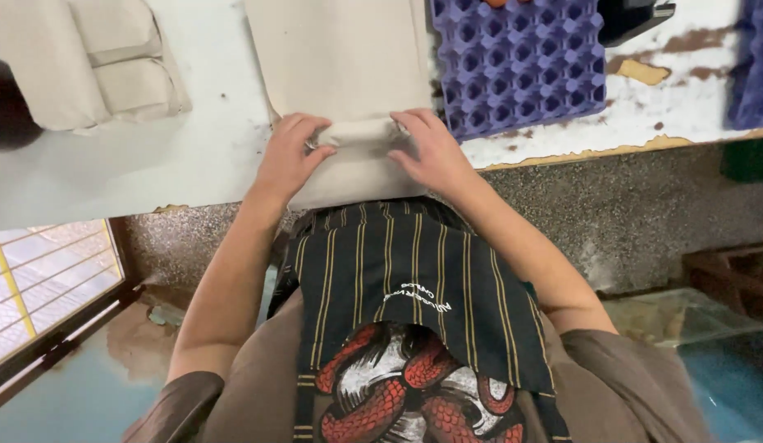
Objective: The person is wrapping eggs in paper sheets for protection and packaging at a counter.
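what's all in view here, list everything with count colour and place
beige cloth: one, flat on the table, near edge rolled under both hands
folded cloth stack: one pile, beige, far left on the table
egg trays: two, purple, far right, one cut off at the frame edge
table: one, white, paint chipped on the right
floor: speckled grey, below the table edge
apron: one, black with yellow stripes, on the person
left hand: gripping the roll's left end
right hand: pressing the roll's right end
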